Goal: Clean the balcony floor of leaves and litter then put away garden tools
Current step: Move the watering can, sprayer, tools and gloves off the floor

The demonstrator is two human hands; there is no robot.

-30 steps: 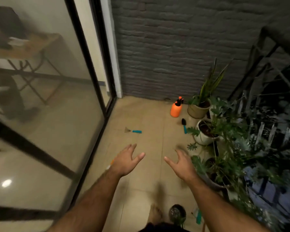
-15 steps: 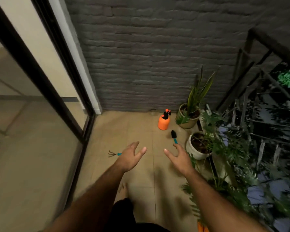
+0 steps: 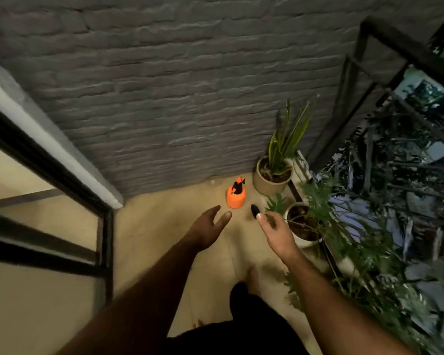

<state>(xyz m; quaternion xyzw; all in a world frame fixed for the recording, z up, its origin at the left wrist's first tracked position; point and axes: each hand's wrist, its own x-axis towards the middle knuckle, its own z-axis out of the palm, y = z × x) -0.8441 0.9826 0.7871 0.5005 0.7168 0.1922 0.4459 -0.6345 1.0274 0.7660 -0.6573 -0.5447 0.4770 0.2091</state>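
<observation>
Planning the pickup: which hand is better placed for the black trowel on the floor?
Probably the right hand: its open fingertips overlap the trowel in view, while the left hand sits farther left.

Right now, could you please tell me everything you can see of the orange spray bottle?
The orange spray bottle stands upright on the tiled floor near the grey brick wall, left of a beige plant pot. Its squat body looks like plastic, topped by a black pump head with an orange trigger part. Neither hand touches it.
</observation>
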